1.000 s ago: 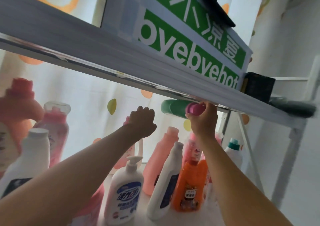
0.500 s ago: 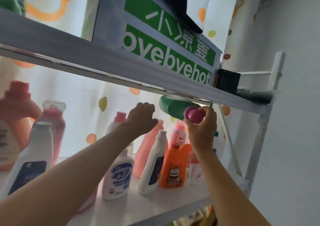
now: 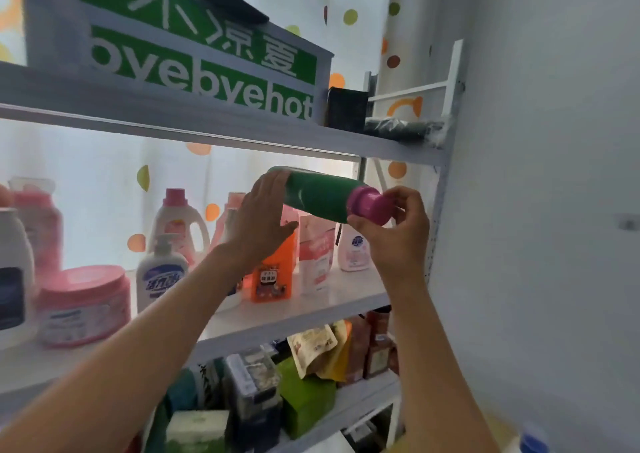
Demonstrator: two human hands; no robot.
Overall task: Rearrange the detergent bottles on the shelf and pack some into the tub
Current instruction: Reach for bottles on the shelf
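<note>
Right grip (image 3: 398, 230) pinches the pink cap (image 3: 369, 206) of a green bottle (image 3: 318, 192) held sideways in the air, while the left hand (image 3: 263, 220) lies flat and relaxed against its far end.

Above the grip runs the upper shelf (image 3: 221, 130); below and behind it the middle shelf (image 3: 311, 300) carries the other detergent bottles, the orange bottle (image 3: 273, 276) nearest beneath. The green bottle looks like stiff, smooth plastic, probably slippery and heavy if full, so the cap alone seems a weak hold; wrapping the body near its middle would likely be safer.
</note>
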